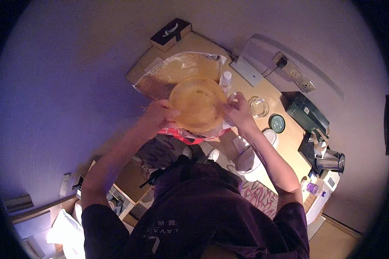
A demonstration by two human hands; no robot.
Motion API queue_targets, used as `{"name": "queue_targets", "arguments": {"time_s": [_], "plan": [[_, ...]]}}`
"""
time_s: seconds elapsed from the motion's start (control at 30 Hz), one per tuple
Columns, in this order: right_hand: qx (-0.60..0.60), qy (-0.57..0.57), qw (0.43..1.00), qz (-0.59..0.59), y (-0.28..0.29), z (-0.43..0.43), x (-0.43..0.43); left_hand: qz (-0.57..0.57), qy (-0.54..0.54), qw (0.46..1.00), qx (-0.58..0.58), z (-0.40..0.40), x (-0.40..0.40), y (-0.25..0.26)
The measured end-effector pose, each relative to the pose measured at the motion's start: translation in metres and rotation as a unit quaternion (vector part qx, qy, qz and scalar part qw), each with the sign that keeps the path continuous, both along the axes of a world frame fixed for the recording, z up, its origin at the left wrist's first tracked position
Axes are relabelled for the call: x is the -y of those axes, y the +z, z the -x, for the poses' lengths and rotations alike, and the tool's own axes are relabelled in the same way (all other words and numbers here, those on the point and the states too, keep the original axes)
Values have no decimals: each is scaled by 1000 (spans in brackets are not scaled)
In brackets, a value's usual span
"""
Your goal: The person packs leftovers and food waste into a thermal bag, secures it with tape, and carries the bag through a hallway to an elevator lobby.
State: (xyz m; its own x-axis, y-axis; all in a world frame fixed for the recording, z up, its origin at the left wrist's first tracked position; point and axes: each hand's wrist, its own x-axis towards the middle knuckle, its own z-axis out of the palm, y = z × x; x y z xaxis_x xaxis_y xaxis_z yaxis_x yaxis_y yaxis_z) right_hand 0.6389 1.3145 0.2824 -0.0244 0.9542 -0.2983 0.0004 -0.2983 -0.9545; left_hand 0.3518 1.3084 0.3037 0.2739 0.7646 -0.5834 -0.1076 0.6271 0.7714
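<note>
A round, yellowish see-through container or lid is held up between my two hands over the desk. My left hand grips its left edge, and my right hand has hold of its right edge. Behind it, a foil-lined bag stands with its silvery lining showing. Below the round thing, the red and white edge of a bag sticks out. A bottle with a white cap stands just beyond my right hand. Whether the round thing holds anything is unclear.
On the wooden desk are a glass ashtray or dish, a round green coaster or lid, a dark green box and a metal kettle or cup. A tissue box sits at the back corner. A chair stands at the desk's front.
</note>
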Motion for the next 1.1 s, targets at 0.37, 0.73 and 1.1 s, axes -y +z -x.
{"name": "queue_targets", "arguments": {"time_s": [0.37,0.73,1.1], "plan": [[442,106,883,-119,1,-6,21,-140,-229,963,24,14,-17,-99],[463,18,866,-186,1,-21,39,-5,-213,973,88,-8,-37,-115],[512,122,831,-182,-21,-33,-24,113,-108,979,129,-24,-54,-152]]}}
